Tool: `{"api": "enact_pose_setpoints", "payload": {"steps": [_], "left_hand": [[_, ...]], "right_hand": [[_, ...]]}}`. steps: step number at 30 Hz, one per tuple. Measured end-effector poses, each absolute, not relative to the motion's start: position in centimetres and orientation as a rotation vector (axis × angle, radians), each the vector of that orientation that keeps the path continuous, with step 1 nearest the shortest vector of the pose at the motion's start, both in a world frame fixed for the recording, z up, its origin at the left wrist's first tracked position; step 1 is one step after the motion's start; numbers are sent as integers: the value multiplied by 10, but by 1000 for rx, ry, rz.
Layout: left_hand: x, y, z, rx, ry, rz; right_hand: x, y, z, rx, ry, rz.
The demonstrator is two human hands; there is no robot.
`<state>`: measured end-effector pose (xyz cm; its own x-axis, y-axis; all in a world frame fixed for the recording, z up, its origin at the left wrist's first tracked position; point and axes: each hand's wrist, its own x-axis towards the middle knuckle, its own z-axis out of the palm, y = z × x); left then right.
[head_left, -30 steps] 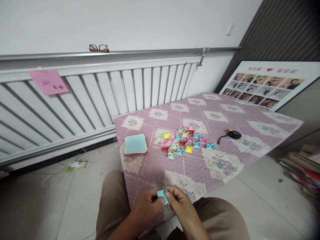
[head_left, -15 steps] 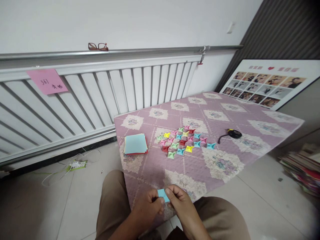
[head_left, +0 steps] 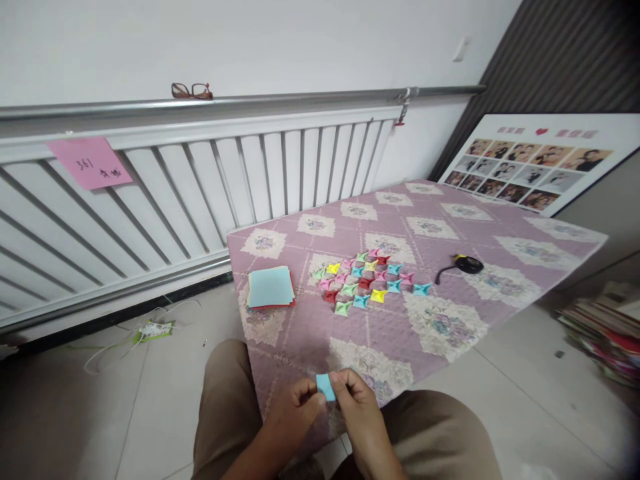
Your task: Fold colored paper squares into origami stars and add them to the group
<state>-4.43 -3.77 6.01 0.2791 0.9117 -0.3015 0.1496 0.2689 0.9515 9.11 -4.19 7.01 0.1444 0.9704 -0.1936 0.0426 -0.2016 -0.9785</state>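
A small folded piece of light blue paper (head_left: 325,387) is held between my two hands over the table's near edge. My left hand (head_left: 299,410) pinches its left side, and my right hand (head_left: 356,395) grips the right side between thumb and fingers. Beyond them, several small folded paper shapes in red, yellow, green, pink and blue (head_left: 365,283) lie in slanting rows on the patterned cloth. To their left is a stack of square paper sheets (head_left: 271,287), light blue on top.
The table (head_left: 300,340) has a purple floral cloth. A black object with a cord (head_left: 469,265) lies right of the shapes. A photo board (head_left: 530,163) leans at the back right. Glasses (head_left: 192,91) rest on the pipe above the radiator (head_left: 270,173).
The blue paper is tilted slightly differently, and my left fingers have shifted a little on its left side. The camera view has moved slightly.
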Motion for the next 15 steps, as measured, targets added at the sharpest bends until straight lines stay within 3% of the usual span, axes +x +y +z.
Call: {"api": "enact_pose_setpoints", "payload": {"steps": [15], "left_hand": [[-45, -39, 71, 1332, 1280, 704]], "right_hand": [[89, -43, 69, -1437, -941, 1296]]}}
